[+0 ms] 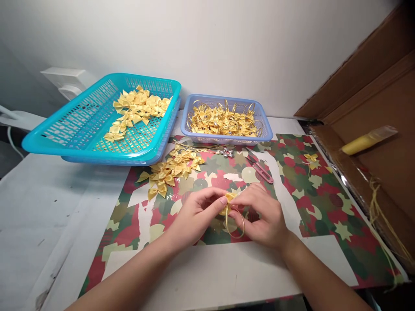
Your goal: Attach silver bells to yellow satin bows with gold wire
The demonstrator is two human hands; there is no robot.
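Observation:
A yellow ribbon bow (231, 197) with a loop of gold cord (238, 236) hanging below it sits between my two hands. My left hand (202, 214) pinches it from the left, thumb and forefinger closed. From the other side my right hand (264, 214) grips it with bent fingers. The fingers hide much of the bow. Just beyond my left hand lies a pile of yellow bows (171, 170). Pink-handled thread snips (260, 169) rest past my right hand, near some silver bells (226, 152) and gold cords (194, 148).
A turquoise basket (78, 149) with yellow bows stands at the left, stacked on a blue one. The blue-purple basket (227, 139) at the back holds bows with gold loops. Cardboard (372, 86) walls the right side, with a yellow tube (363, 141) and loose threads (378, 211).

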